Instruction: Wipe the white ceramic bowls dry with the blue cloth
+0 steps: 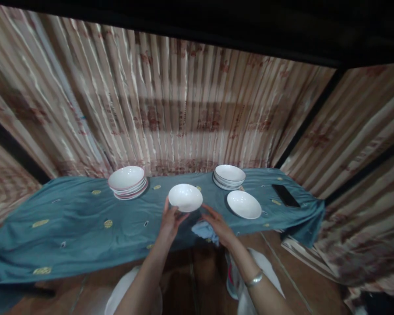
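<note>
A shallow white bowl (185,197) is tilted toward me over the middle of the cloth-covered table. My left hand (171,221) grips its lower left rim, thumb across the front. At the bowl's right edge are the fingertips of my right hand (217,225); whether they press on the rim is hard to tell. A crumpled light blue cloth (203,230) hangs from that right hand, below its fingers. To the right, a single white bowl (244,204) lies on the table. Behind it stands a stack of white bowls with dark rims (229,174).
Several pink-rimmed white bowls (127,180) are stacked at the left. A black phone-like slab (285,195) lies near the right end. The teal patterned tablecloth (85,218) hangs over the table's front edge. Striped curtains (184,109) close off the back and sides.
</note>
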`<state>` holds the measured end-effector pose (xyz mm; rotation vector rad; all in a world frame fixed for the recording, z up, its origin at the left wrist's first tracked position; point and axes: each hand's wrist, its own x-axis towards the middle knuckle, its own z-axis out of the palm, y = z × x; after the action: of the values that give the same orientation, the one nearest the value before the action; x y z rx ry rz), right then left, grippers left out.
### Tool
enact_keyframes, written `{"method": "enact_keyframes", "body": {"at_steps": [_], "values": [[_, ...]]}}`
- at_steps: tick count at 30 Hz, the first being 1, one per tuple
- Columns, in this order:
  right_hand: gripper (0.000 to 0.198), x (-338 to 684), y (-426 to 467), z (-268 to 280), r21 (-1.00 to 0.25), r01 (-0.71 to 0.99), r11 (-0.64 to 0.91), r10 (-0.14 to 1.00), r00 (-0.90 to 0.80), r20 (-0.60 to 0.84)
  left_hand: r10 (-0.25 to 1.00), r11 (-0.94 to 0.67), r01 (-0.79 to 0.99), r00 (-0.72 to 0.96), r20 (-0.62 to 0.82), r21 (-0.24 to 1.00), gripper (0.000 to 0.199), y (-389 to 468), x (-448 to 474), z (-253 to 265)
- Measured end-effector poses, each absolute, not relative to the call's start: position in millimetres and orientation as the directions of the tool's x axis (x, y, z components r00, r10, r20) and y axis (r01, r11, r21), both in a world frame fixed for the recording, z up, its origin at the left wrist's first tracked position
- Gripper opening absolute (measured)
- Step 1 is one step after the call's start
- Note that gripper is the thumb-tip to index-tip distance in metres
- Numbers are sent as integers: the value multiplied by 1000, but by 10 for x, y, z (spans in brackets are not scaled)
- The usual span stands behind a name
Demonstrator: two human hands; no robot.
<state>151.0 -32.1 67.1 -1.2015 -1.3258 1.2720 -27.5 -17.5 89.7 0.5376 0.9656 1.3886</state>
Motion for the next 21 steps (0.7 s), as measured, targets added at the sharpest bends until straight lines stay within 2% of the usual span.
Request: {"method": "enact_keyframes", "body": {"at_steps": [1,3,6,8,11,14,19,21], "values": [[61,1618,-340,635,-996,74,-40,994,-99,-47,961,178,-568,-75,-266,803,84,-172,-244,849],[57,1781,-336,630,-990,136,-20,999,-33,-25,952,215,-552,-64,-298,806,81,-173,-200,756],[52,1844,-214,733,-956,269,120,984,99,151,954,225,-505,-58,-293,833,78,-181,-165,636],[48,1772,-82,784,-901,381,208,959,102,264,962,212,-478,-52,-269,852,77,-182,-158,580],[45,1589,98,710,-764,542,350,926,-76,370,965,210,-455,-48,-259,865,76,-169,-169,541],[43,1472,174,533,-636,648,420,907,-272,322,964,226,-452,-25,-266,863,77,-147,-196,536],[39,1565,180,471,-549,669,501,863,-340,374,964,246,-433,21,-264,867,76,-107,-228,558],[38,1619,205,506,-534,677,507,861,-372,347,965,252,-416,40,-260,874,77,-90,-232,567]]}}
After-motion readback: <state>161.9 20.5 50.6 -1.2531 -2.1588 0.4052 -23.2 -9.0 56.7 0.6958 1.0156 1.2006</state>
